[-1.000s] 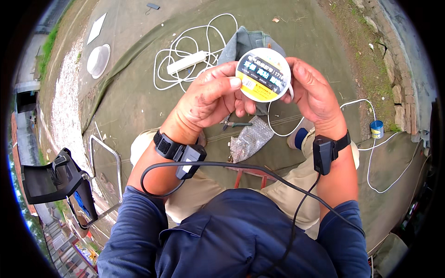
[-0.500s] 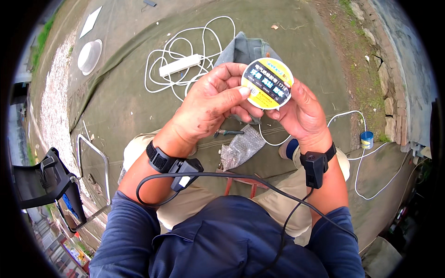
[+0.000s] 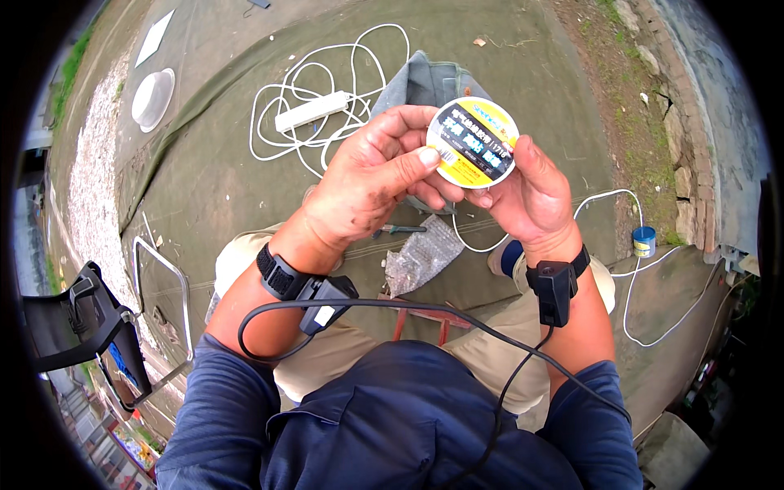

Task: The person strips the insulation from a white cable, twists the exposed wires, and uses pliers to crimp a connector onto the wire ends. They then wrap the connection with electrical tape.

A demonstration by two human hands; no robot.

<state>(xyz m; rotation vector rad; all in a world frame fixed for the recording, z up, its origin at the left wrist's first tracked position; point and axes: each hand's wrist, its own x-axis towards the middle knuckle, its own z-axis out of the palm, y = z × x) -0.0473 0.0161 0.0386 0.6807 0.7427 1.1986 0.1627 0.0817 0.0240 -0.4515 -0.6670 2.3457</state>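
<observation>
A round roll of electrical tape (image 3: pixel 474 143) with a yellow and black label is held up in front of me, its label facing me. My left hand (image 3: pixel 367 175) grips its left edge, with the thumb laid on the label. Around the right and lower edge, my right hand (image 3: pixel 535 200) holds it between thumb and fingers. Behind the roll lies a grey-blue cloth item (image 3: pixel 420 77), partly hidden by my hands. Below my hands are a hand tool with a dark green handle (image 3: pixel 402 229) and a piece of bubble wrap (image 3: pixel 425 255).
A white power strip (image 3: pixel 312 111) lies amid its looped white cord, beyond my left hand. At right, a blue can (image 3: pixel 644 241) stands beside white cable (image 3: pixel 627 306). A red stool frame (image 3: pixel 443 331) shows between my legs. A black cable (image 3: pixel 441 309) spans my forearms. At left are a basin (image 3: pixel 153 100) and chair (image 3: pixel 82 318).
The tape roll has turned slightly clockwise in my fingers, and both hands keep hold of it. The ground behind has shifted a little up and left in the picture.
</observation>
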